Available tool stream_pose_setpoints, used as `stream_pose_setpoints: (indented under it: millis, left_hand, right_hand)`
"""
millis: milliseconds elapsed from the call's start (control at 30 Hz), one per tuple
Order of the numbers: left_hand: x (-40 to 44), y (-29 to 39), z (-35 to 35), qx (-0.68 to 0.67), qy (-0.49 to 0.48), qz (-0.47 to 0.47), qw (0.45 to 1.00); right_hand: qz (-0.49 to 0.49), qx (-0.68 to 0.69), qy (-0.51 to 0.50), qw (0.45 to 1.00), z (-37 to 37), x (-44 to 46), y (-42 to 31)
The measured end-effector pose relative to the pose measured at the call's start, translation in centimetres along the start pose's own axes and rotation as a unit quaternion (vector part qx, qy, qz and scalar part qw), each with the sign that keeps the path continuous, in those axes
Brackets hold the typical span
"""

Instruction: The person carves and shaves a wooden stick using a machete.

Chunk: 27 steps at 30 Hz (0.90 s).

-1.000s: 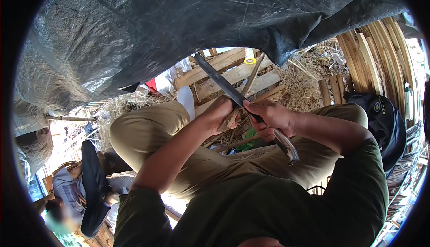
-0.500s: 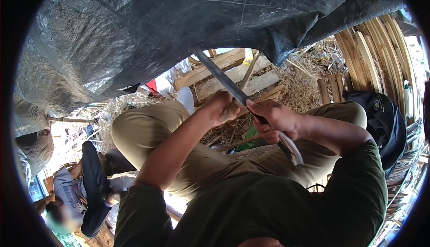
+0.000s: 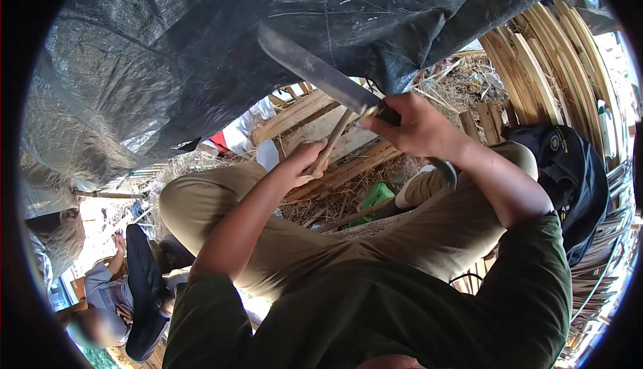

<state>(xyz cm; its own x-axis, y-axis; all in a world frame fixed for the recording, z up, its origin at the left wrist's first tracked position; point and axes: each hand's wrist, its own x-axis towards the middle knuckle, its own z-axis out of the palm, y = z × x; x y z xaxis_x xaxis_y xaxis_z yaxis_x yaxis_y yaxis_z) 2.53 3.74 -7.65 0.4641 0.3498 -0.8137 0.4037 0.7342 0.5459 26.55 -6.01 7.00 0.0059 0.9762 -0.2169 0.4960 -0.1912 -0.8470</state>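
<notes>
My right hand is wrapped round the dark handle of a machete. Its broad grey blade points up and to the left, in front of the dark tarp. The handle's curved lower end shows below my wrist. In my left hand is a thin wooden stick, gripped near its lower end and slanting up to the right. The stick's upper end meets the blade close to the handle; whether the edge bites into the wood I cannot tell.
A dark tarp hangs low ahead. Below lie wooden planks, straw and a green plastic piece. Stacked slats and a black bag are on the right. Another person sits at the lower left.
The machete has risen with my right hand, and more of its blade shows. My left hand has moved down-left from the blade, and the stick in it shows more clearly.
</notes>
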Motion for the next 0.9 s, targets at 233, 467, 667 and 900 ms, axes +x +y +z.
stream_pose_setpoints:
  millis: [233, 467, 667, 900]
  left_hand:
    - [-0.3, 0.3, -0.4, 0.02, -0.003, -0.015, 1.0]
    - [-1.0, 0.5, -0.6, 0.003, 0.007, -0.025, 1.0]
    - [-0.8, 0.1, -1.0, -0.006, 0.009, -0.026, 1.0]
    - [-1.4, 0.3, -0.2, -0.007, 0.029, 0.001, 1.0]
  right_hand:
    - [-0.003, -0.1, 0.017, 0.995, -0.6, 0.7, 0.2]
    - [-0.012, -0.108, 0.035, 0.993, -0.7, 1.1, 1.0]
    - [-0.023, -0.12, 0.033, 0.992, -0.2, 1.6, 2.0]
    - [-0.02, -0.125, 0.046, 0.991, 0.2, 1.9, 2.8]
